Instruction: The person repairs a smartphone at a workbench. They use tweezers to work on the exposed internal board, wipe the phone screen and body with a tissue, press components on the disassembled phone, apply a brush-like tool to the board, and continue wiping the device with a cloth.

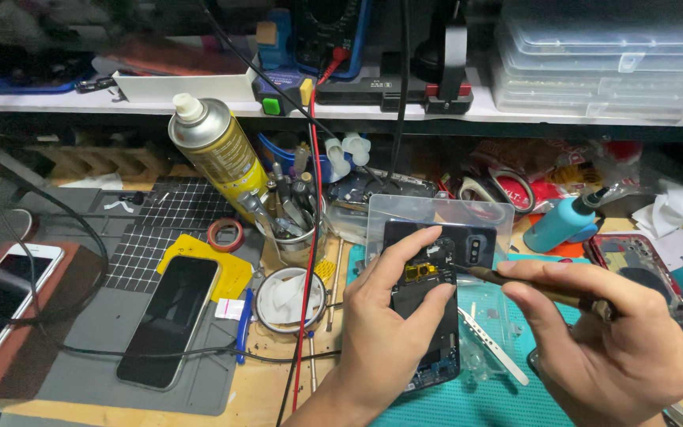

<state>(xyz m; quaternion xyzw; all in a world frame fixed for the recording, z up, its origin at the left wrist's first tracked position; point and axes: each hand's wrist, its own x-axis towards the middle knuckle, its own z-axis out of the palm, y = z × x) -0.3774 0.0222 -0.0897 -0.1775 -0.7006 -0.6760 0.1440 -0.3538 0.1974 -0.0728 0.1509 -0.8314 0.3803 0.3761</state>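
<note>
Head view. The left hand [385,332] is gripping an opened phone [428,300] with its back cover removed. The fingers are wrapping around the left edge and lower body, and the index finger [416,241] and another fingertip are pressing on the exposed internals near a small yellow component [420,273]. The phone is standing with its long axis running nearly vertical in the frame, tilting slightly; the camera end is pointing away from the person, toward the shelf, and the bottom end is pointing toward the person. It is being held just above a teal mat [468,395], in front of a clear plastic tray [436,212].

The right hand [602,340] is closing around a slim dark tool [531,286] in a pen-like hold, thumb and fingers pinching the shaft. The tool's long axis is lying nearly horizontal, its tip pointing left and reaching the upper part of the phone, just beside the yellow component. Whether the tip is touching cannot be told.

Around the hands: white plastic tweezers [493,344] are lying on the mat between the two hands. A second phone [169,320], screen dark, is lying on a grey work mat [81,356] well to the left. A yellow spray can [219,150] is leaning beside a metal cup of tools [294,225]. A blue bottle [563,221] is lying at the right.
</note>
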